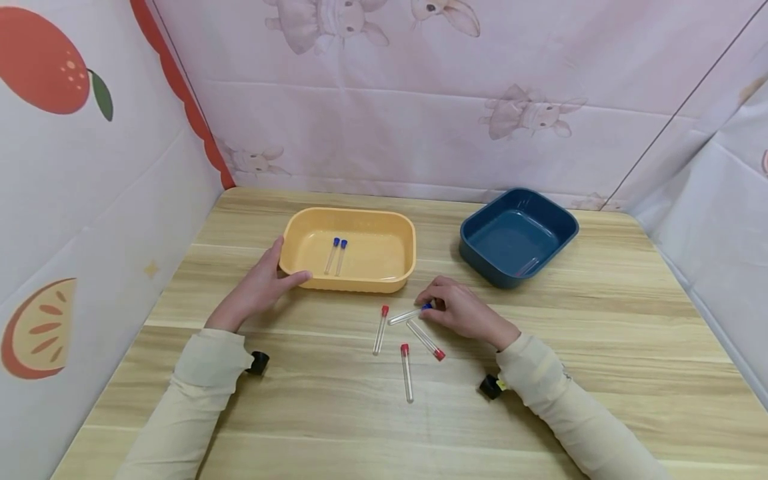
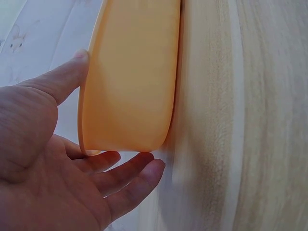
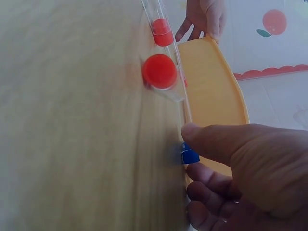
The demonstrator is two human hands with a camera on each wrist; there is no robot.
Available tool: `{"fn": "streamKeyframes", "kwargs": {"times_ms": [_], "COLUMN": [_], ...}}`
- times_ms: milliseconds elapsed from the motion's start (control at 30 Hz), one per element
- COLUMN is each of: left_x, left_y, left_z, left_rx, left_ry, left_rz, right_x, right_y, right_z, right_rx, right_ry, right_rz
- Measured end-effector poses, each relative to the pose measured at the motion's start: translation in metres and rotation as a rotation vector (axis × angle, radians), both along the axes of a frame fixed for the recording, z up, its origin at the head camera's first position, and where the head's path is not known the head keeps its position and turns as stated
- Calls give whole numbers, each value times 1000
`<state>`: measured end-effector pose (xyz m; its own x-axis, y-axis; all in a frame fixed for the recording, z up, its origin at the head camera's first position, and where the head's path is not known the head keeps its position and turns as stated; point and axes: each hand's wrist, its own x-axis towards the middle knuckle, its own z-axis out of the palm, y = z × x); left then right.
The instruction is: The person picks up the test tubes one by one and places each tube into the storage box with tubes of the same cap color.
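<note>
A yellow plastic basin point(image 1: 372, 283) stands at the back left of the table, and two test tubes with blue caps point(image 1: 343, 243) lie in it. My left hand point(image 1: 259, 283) holds the basin's near left corner, thumb at the rim and fingers against the end wall. In front of the basin, my right hand point(image 1: 459, 310) pinches a blue-capped test tube point(image 1: 404, 317) at its cap end; the left wrist view does not show this tube. Close by lie three red-capped test tubes: one upper left point(image 1: 380, 333), one pointing lower right point(image 1: 425, 339), one nearest me point(image 1: 407, 377).
A dark blue basin point(image 1: 501, 267) stands at the back right, beyond my right hand. Wood-grain table surface point(image 1: 312, 413) extends in front. Printed cloth point(image 1: 390, 133) hangs behind the table, with more cloth at both sides.
</note>
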<state>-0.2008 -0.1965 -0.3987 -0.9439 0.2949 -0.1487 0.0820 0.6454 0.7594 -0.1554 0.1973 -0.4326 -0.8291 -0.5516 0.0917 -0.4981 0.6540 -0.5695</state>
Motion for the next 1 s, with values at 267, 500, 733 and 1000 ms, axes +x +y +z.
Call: {"fn": "streamKeyframes", "kwargs": {"times_ms": [267, 500, 733, 1000], "left_x": [0, 1, 1, 1], "left_y": [2, 2, 3, 2], "left_z": [2, 4, 5, 5], "left_rx": [-1, -2, -19, -26], "left_ry": [-2, -14, -31, -30], "left_rz": [-1, 4, 15, 13], "right_x": [1, 3, 8, 13], "right_y": [3, 11, 16, 17], "right_z": [1, 0, 3, 8], "right_rx": [21, 19, 25, 47], "right_ry": [15, 31, 10, -36], "right_rz": [-17, -51, -112, -168]}}
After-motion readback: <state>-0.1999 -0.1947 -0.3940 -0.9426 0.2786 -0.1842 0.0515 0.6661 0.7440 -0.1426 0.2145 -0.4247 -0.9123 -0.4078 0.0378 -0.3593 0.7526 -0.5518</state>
